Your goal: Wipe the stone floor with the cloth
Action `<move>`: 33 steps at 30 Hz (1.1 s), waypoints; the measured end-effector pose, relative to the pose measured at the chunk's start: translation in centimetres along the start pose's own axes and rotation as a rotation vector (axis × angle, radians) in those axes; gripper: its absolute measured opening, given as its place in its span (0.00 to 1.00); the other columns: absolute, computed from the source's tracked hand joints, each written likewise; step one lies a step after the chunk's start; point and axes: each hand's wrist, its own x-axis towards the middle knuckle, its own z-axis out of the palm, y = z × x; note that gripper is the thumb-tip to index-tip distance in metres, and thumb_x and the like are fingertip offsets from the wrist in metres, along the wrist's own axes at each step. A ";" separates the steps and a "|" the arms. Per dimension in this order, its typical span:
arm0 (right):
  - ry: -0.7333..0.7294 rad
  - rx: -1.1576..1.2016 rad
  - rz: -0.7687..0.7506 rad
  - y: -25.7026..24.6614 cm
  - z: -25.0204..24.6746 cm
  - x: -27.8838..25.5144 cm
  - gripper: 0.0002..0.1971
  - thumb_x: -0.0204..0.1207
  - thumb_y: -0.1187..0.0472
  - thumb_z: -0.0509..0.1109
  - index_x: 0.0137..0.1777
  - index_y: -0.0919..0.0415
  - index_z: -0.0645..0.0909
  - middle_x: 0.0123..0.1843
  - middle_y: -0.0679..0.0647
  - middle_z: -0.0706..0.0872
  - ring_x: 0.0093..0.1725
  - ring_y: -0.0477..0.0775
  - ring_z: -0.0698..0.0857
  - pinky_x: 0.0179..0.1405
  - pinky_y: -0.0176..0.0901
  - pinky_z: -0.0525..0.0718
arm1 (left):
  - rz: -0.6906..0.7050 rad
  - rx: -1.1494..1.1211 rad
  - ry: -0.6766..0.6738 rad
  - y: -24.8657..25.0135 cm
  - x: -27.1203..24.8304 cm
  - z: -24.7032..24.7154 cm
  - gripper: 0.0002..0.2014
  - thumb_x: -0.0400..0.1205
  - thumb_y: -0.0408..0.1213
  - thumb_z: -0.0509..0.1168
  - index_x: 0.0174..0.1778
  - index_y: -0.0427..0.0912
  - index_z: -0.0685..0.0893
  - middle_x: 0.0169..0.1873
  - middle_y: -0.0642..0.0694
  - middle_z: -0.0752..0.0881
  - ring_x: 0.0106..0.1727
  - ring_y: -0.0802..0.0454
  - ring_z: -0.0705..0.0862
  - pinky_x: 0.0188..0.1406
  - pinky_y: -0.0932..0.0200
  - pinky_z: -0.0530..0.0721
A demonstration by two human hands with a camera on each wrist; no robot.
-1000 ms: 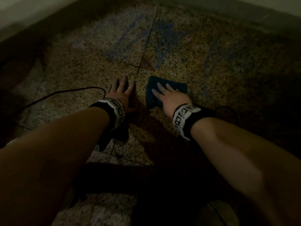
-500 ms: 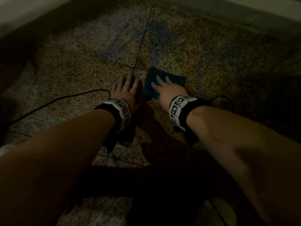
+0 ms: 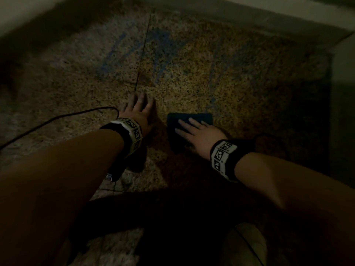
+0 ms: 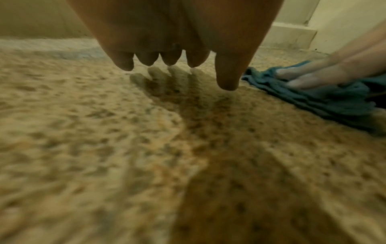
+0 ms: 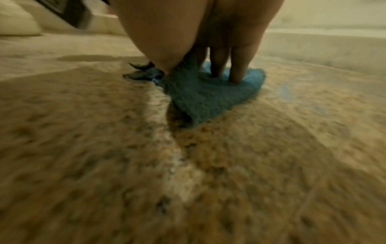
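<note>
We see our right hand (image 3: 199, 134) lying flat on the blue cloth (image 3: 189, 120), fingers (image 5: 238, 69) straight and slightly spread, pressing the fabric down onto the speckled stone floor (image 3: 230, 77). The cloth is a folded, fuzzy piece; in the right wrist view it bunches a little under the thumb and spreads out beneath the fingertips. Faint blue streaks (image 3: 163, 45) mark the stone beyond the cloth, on both sides of a dark joint line (image 3: 143, 52) between the slabs.

Our left hand (image 3: 138, 110) sits just beside the cloth, apart from it, palm down with straight fingers (image 4: 171, 57) spread on the bare stone; it holds nothing. In the left wrist view the fingertips seem to hover barely above their own shadow, so we cannot tell how firmly they touch.

A thin black cable (image 3: 57, 118) curves across the floor to the left wrist. Both wrists wear black bands with patterned white markers (image 3: 222, 152). A pale wall base (image 3: 249, 18) borders the floor at the far side.
</note>
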 end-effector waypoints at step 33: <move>-0.035 0.134 0.096 4.2 3.2 -2.7 0.43 0.81 0.74 0.55 0.83 0.43 0.33 0.83 0.44 0.27 0.83 0.54 0.34 0.82 0.52 0.46 | 0.098 0.043 0.033 3.6 -0.3 0.6 0.33 0.86 0.58 0.46 0.82 0.58 0.35 0.81 0.50 0.29 0.82 0.42 0.33 0.81 0.46 0.42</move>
